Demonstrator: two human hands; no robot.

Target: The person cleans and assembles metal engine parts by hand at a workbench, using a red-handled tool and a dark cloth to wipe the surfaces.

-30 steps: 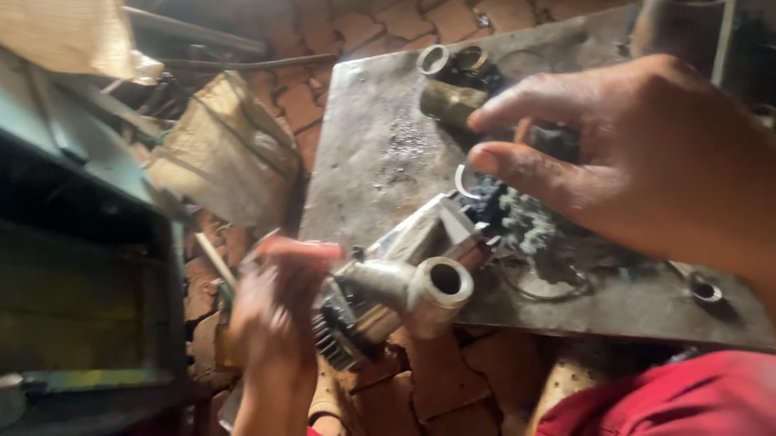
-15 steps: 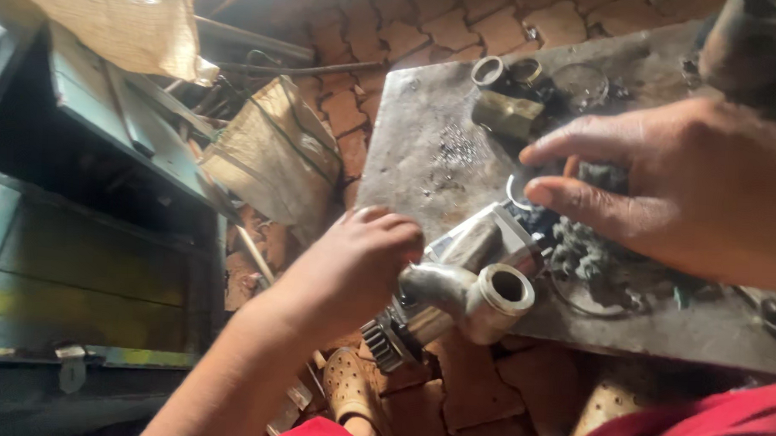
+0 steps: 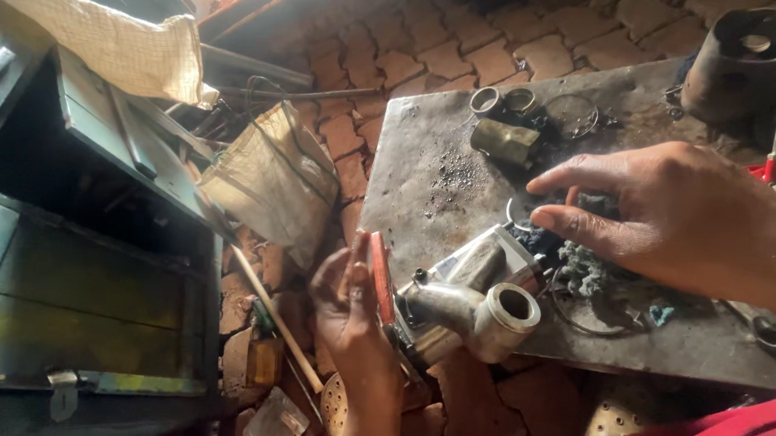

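A silver metal fitting with a round pipe mouth (image 3: 489, 311) lies at the near edge of a grey steel plate (image 3: 425, 176). My left hand (image 3: 349, 308) is just left of the fitting, palm turned toward me. It grips a slim red-handled tool (image 3: 382, 279) whose end rests against the fitting. My right hand (image 3: 680, 213) hovers over the plate with thumb and fingers spread and holds nothing. Its fingertips are above a clump of grey-blue fluff and wire (image 3: 582, 266).
A brass cylinder (image 3: 505, 141), two metal rings (image 3: 486, 100) and a wire hoop (image 3: 572, 114) lie at the plate's far end. A dark round housing (image 3: 744, 59) stands far right. A green metal toolbox (image 3: 80, 283) stands open at left, beside a cloth bag (image 3: 272, 178), on the brick floor (image 3: 395, 61).
My left hand has slid off the top of the fitting to its left side and turned palm up, showing the red tool. My right hand has opened its fingers wider.
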